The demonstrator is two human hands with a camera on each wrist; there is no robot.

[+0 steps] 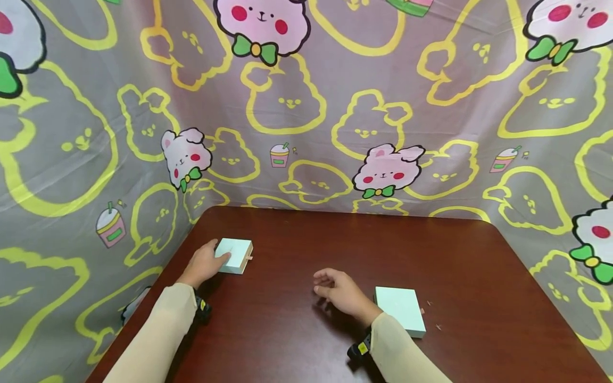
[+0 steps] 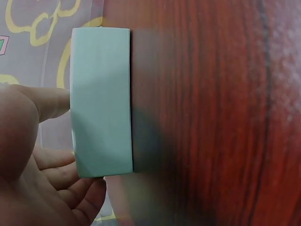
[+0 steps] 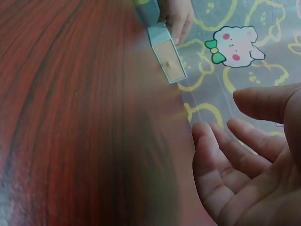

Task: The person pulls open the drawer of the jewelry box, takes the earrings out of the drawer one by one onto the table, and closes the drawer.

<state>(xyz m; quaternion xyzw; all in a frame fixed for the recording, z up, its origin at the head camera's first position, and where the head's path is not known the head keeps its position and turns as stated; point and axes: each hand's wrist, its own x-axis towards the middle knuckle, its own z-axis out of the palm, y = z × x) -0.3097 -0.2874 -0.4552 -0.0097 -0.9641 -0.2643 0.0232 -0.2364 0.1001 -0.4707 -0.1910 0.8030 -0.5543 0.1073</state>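
A pale mint drawer box (image 1: 238,258) lies on the left part of the table. My left hand (image 1: 202,264) grips it by its left side, thumb on the top face and fingers along the edge. The left wrist view shows a plain mint side of this box (image 2: 101,101). Its tan drawer front (image 3: 171,66), with a small pull tab, faces the right wrist camera. My right hand (image 1: 346,293) hovers above the middle of the table, fingers loosely bent and holding nothing. Right of that wrist lies a second mint box (image 1: 399,310), partly behind the forearm, its small tab at the right side.
The brown wooden table (image 1: 297,330) has rounded back corners. A grey curtain (image 1: 306,175) with cartoon rabbits hangs along its back and sides. Tiny light scraps (image 1: 438,326) lie right of the second box.
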